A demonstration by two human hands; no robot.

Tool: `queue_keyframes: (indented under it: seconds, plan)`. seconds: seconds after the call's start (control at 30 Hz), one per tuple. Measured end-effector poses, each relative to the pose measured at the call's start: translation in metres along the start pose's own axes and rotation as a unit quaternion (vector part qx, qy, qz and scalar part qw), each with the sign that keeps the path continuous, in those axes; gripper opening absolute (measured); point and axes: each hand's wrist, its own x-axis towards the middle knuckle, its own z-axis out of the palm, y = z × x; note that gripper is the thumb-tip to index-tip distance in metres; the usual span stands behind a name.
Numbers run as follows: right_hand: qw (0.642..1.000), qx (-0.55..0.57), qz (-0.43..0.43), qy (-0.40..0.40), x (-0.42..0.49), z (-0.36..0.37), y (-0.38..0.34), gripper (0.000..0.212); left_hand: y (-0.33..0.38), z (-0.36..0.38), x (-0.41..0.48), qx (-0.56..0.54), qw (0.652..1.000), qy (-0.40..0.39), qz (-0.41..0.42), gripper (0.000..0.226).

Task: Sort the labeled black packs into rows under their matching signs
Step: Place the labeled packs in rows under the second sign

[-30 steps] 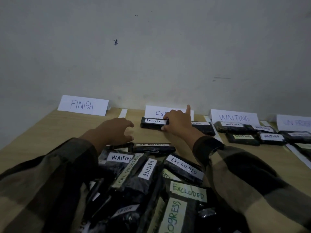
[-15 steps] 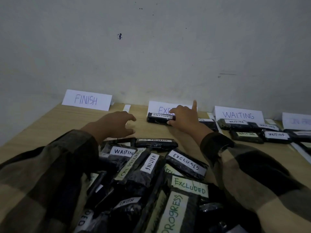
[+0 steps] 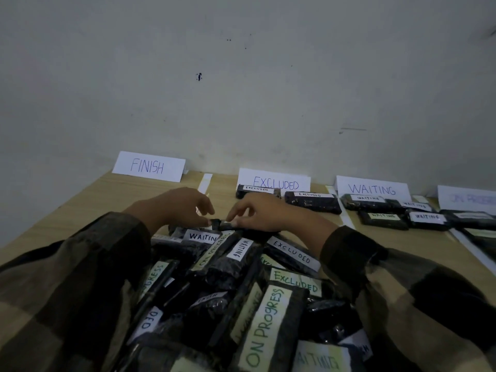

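Four white signs stand along the wall: FINISH [image 3: 147, 166], EXCLUDED [image 3: 275, 182], WAITING [image 3: 371, 189] and a blurred ON PROGRESS sign [image 3: 467, 198]. Two EXCLUDED packs [image 3: 312, 202] lie under their sign, and several WAITING packs [image 3: 382, 220] lie under theirs. A loose pile of labeled black packs [image 3: 241, 291] fills the near table. At its far edge lies one black pack [image 3: 218, 225]. My right hand [image 3: 257, 213] curls over it and hides its label. My left hand [image 3: 182, 208] pinches its left end.
White paper strips [image 3: 205, 181] mark the lanes on the wooden table [image 3: 80, 208]. More dark packs [image 3: 472, 218] lie at the far right under the ON PROGRESS sign. A grey wall stands right behind the signs.
My right hand left the EXCLUDED pack under its sign and drew back to the pile's far edge. My left hand moved right to meet it on one pack.
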Motion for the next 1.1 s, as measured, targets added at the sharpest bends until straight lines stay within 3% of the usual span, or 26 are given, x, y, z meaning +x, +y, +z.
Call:
queue_keyframes:
  seconds: [0.1,0.17,0.33,0.47,0.73,0.83,0.93,1.1]
  plan:
    - [1.000,-0.003,-0.001,-0.026,0.001,0.006,-0.018,0.020,-0.003,0.003,-0.008,-0.042,0.997,-0.059,-0.030,0.029]
    - [0.999,-0.022,0.016,-0.039,0.002,0.008,-0.025,0.026,-0.006,0.006,-0.014,-0.050,0.997,-0.053,-0.037,0.025]
    - [0.997,-0.036,0.057,-0.034,-0.002,0.010,-0.031,0.035,-0.011,0.007,-0.030,-0.075,0.996,0.047,-0.009,0.018]
    - [0.995,0.086,0.042,-0.005,-0.007,0.007,-0.034,0.025,-0.016,0.003,-0.038,-0.148,0.979,0.142,-0.008,0.014]
    - [0.980,0.129,0.018,0.153,-0.014,-0.006,-0.041,0.024,-0.006,-0.013,-0.050,-0.200,0.945,0.259,-0.008,0.011]
    - [0.980,0.084,-0.028,0.179,-0.021,-0.013,-0.040,0.039,0.004,-0.020,-0.052,-0.251,0.934,0.255,-0.012,0.007]
    - [0.978,-0.056,-0.076,0.186,-0.031,-0.021,-0.035,0.065,0.018,-0.029,-0.052,-0.324,0.919,0.223,-0.019,0.013]
    - [0.957,-0.181,-0.086,0.209,-0.049,-0.033,-0.021,0.069,0.047,-0.038,-0.044,-0.314,0.929,0.193,0.008,0.019]
